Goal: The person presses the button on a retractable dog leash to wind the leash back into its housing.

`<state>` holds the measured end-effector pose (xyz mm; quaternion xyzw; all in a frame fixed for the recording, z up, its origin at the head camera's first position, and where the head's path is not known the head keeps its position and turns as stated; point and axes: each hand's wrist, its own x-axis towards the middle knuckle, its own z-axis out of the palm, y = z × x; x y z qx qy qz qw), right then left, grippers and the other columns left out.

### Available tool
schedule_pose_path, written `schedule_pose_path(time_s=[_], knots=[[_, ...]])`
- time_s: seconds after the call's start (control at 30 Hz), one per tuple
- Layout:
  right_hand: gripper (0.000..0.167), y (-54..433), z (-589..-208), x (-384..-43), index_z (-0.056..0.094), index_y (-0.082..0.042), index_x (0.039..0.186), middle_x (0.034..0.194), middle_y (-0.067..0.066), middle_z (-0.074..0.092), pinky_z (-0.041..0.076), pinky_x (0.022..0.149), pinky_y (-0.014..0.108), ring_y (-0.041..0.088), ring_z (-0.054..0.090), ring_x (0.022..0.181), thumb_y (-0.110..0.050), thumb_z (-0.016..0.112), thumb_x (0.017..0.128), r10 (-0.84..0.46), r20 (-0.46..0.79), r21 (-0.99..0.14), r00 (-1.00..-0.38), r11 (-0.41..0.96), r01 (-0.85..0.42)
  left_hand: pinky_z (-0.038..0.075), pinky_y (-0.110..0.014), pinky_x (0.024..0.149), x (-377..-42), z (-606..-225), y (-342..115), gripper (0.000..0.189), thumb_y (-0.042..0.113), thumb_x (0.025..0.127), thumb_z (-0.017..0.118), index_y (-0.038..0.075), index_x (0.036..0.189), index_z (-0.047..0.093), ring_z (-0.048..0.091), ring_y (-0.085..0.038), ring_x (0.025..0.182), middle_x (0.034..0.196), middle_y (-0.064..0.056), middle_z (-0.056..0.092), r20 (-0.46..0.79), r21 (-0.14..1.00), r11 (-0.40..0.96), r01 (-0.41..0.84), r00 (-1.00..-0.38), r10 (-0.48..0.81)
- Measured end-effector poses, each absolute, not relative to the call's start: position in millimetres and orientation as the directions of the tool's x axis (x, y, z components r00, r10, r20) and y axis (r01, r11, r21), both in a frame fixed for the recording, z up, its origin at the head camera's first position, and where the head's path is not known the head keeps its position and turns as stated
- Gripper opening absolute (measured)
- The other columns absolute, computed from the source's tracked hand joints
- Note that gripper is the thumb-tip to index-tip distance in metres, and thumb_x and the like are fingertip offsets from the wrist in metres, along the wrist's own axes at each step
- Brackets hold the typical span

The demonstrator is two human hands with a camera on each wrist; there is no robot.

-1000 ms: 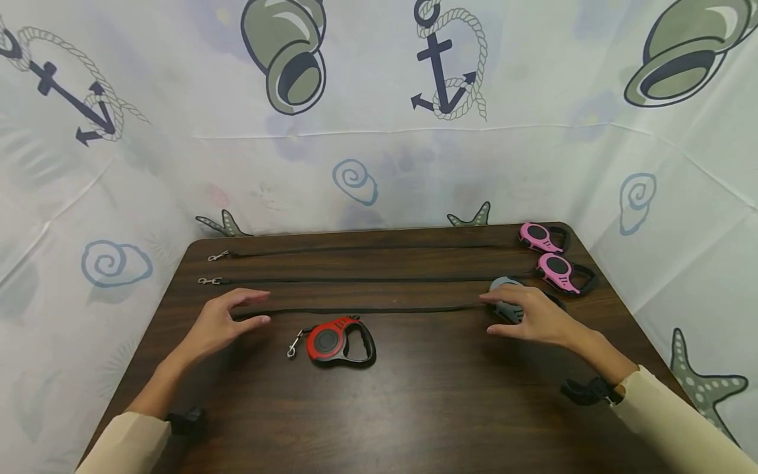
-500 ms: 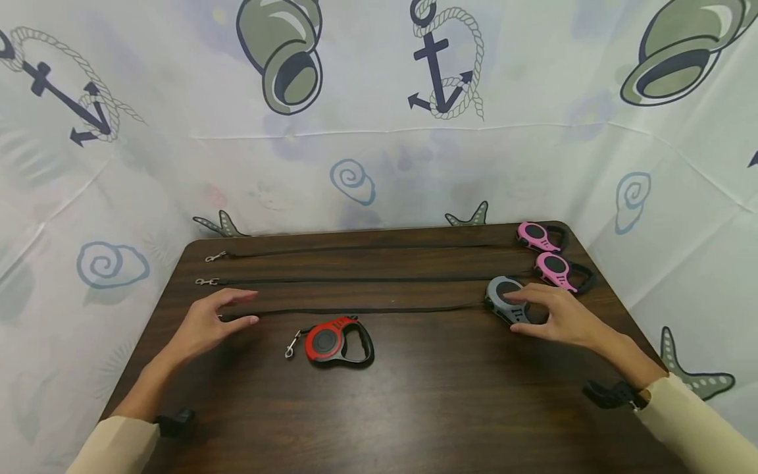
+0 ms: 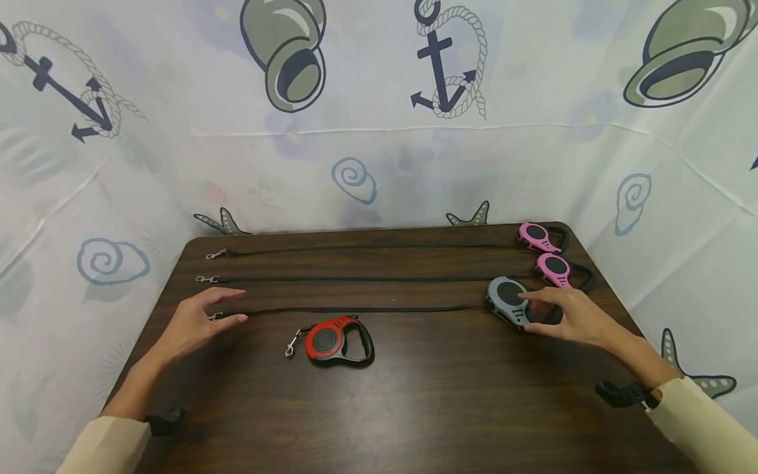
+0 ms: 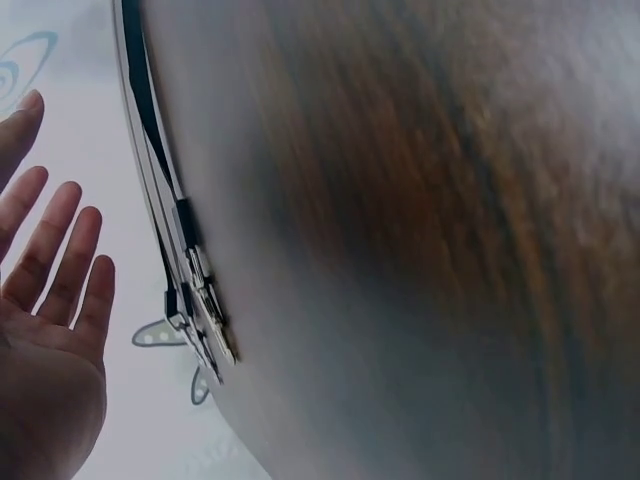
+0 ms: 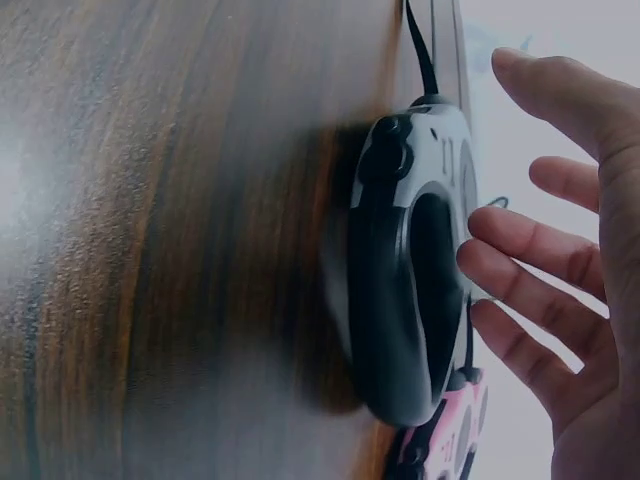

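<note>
A grey retractable dog leash (image 3: 507, 299) lies on the right, its black strap (image 3: 367, 309) stretched leftward across the table to a metal clip (image 3: 216, 316). My left hand (image 3: 192, 322) hovers at that clip, thumb and fingers spread apart, holding nothing; the left wrist view shows the palm beside several metal clips (image 4: 210, 305). Over the handle end of the grey leash is my right hand (image 3: 571, 317), its fingers relaxed and partly hiding the handle. In the right wrist view these fingers stay apart from the black handle (image 5: 385, 300). A red retractable leash (image 3: 326, 340) rests between my hands, its clip (image 3: 293, 343) beside it.
Two pink retractable leashes (image 3: 556, 265) sit at the back right. Their straps run left, roughly parallel, to metal clips (image 3: 207, 280) near the table's left edge. A patterned white cloth (image 3: 385, 164) hangs behind and at both sides of the brown table (image 3: 403, 408).
My left hand has drifted left along the strap, uncovering part of the clip. My right hand has slid right, off the grey casing toward its handle. The leashes have not moved.
</note>
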<state>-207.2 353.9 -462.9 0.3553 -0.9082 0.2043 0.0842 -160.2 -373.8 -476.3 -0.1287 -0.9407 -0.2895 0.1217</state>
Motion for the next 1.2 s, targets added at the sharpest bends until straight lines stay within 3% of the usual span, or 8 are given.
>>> schedule_pose_path(time_s=[0.17, 0.3, 0.4, 0.57, 0.83, 1.2], knots=[[0.059, 357, -470, -207, 0.075, -0.009, 0.127, 0.096, -0.006, 0.077, 0.06, 0.076, 0.044, 0.015, 0.071, 0.084, -0.028, 0.097, 0.076, -0.598, 0.289, -0.323, -0.748, 0.674, -0.664, 0.044, -0.019, 0.077, -161, -477, -380, 0.052, 0.021, 0.081, 0.095, 0.013, 0.128, 0.075, 0.064, -0.018, 0.095, 0.124, -0.011, 0.075, 0.335, 0.49, 0.806, 0.332, -0.925, 0.177], [0.06, 360, -474, -206, 0.074, -0.01, 0.13, 0.096, -0.009, 0.076, 0.059, 0.078, 0.046, 0.013, 0.07, 0.086, -0.032, 0.095, 0.078, -0.592, 0.254, -0.328, -0.765, 0.691, -0.644, 0.047, -0.021, 0.074, -163, -479, -383, 0.053, 0.02, 0.079, 0.096, 0.013, 0.127, 0.076, 0.064, -0.011, 0.097, 0.122, -0.011, 0.076, 0.348, 0.47, 0.809, 0.352, -0.916, 0.197], [0.062, 361, -478, -206, 0.073, -0.011, 0.133, 0.096, -0.01, 0.076, 0.059, 0.078, 0.045, 0.011, 0.07, 0.087, -0.034, 0.094, 0.079, -0.593, 0.236, -0.319, -0.769, 0.701, -0.638, 0.05, -0.025, 0.079, -164, -482, -385, 0.054, 0.02, 0.078, 0.096, 0.011, 0.127, 0.075, 0.067, -0.022, 0.11, 0.122, -0.011, 0.075, 0.342, 0.45, 0.82, 0.353, -0.917, 0.207], [0.065, 363, -485, -208, 0.072, -0.013, 0.136, 0.094, -0.009, 0.075, 0.057, 0.073, 0.039, 0.008, 0.068, 0.084, -0.035, 0.095, 0.078, -0.59, 0.239, -0.32, -0.771, 0.702, -0.636, 0.049, -0.049, 0.09, -163, -487, -391, 0.055, 0.019, 0.078, 0.096, 0.008, 0.128, 0.074, 0.066, -0.04, 0.117, 0.124, -0.015, 0.074, 0.314, 0.438, 0.83, 0.346, -0.924, 0.219], [0.071, 364, -497, -210, 0.067, -0.017, 0.142, 0.097, -0.005, 0.074, 0.051, 0.068, 0.03, 0.007, 0.062, 0.081, -0.041, 0.093, 0.081, -0.562, 0.168, -0.35, -0.81, 0.734, -0.582, 0.045, -0.06, 0.092, -163, -492, -401, 0.056, 0.014, 0.077, 0.096, 0.006, 0.127, 0.073, 0.064, -0.047, 0.118, 0.124, -0.019, 0.072, 0.306, 0.439, 0.826, 0.355, -0.923, 0.234], [0.074, 363, -501, -212, 0.065, -0.013, 0.143, 0.09, -0.01, 0.069, 0.048, 0.066, 0.027, 0.003, 0.057, 0.076, -0.034, 0.096, 0.078, -0.571, 0.199, -0.379, -0.796, 0.705, -0.6, 0.047, -0.065, 0.088, -166, -498, -412, 0.049, 0.01, 0.075, 0.095, 0.002, 0.119, 0.076, 0.066, -0.049, 0.111, 0.115, -0.02, 0.073, 0.285, 0.388, 0.845, 0.367, -0.92, 0.269]])
